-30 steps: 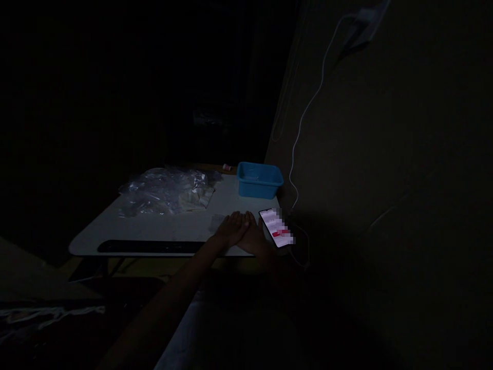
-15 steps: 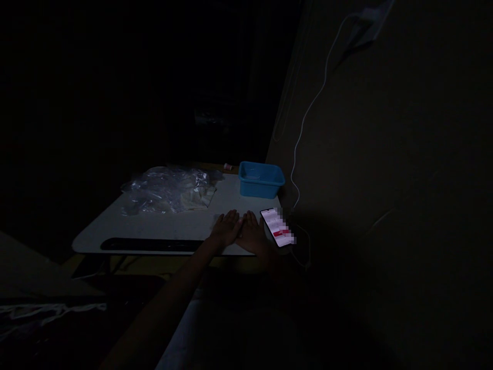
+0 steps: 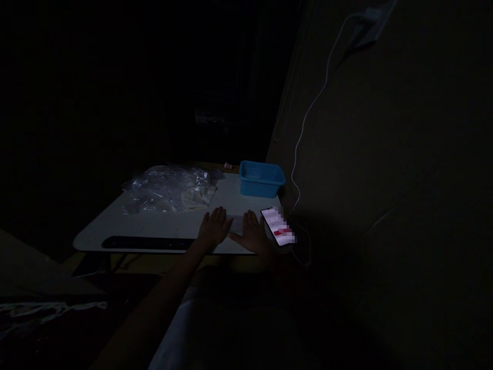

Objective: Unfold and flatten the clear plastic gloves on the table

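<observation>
In the dim head view my left hand [image 3: 214,226] lies flat near the front of a white table [image 3: 154,224], fingers spread and pointing away from me. My right hand [image 3: 252,234] is flat beside it, its thumb stretched toward the left hand. Between them shows a pale, thin, flat piece [image 3: 235,224], perhaps a sheet or small bag; the dark hides its kind. Both hands seem to rest on its edges. Just right of my right hand is a lit phone [image 3: 275,223], face up.
Crumpled clear plastic [image 3: 169,187] covers the table's back left. A blue basin [image 3: 259,189] stands at the back right, with a small bottle [image 3: 228,166] beyond. A white cable [image 3: 303,128] hangs along the right wall, and a dark slot [image 3: 146,242] lines the front edge.
My left hand has slid left, away from my right hand, uncovering the pale flat piece between them. My right hand has barely moved.
</observation>
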Tool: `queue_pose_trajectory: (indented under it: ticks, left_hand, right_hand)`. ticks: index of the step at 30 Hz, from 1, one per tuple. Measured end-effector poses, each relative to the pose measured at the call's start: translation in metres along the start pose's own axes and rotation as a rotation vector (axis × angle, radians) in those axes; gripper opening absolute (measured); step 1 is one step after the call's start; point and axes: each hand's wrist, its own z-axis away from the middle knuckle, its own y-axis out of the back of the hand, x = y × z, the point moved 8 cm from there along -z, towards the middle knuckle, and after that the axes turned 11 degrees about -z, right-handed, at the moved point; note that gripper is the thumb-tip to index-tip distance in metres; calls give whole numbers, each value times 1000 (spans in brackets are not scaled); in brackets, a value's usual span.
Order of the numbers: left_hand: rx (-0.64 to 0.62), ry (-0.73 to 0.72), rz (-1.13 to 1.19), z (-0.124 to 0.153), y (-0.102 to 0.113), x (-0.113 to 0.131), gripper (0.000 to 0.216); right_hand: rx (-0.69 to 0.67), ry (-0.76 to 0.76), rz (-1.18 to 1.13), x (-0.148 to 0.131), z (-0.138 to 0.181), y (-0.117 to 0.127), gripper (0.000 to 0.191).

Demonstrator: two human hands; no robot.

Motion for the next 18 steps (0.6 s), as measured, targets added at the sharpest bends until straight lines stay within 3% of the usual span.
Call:
queue_pose_trajectory:
  ticks: [5,18]
  left_hand:
    - [37,69,-32,4,-7,-24,53]
    - [41,90,-19,6,-3,-24,53]
  right_hand:
    - [-25,-13,-11,-1,1,1,97]
    - [-44,-16,-7,1,1,0,94]
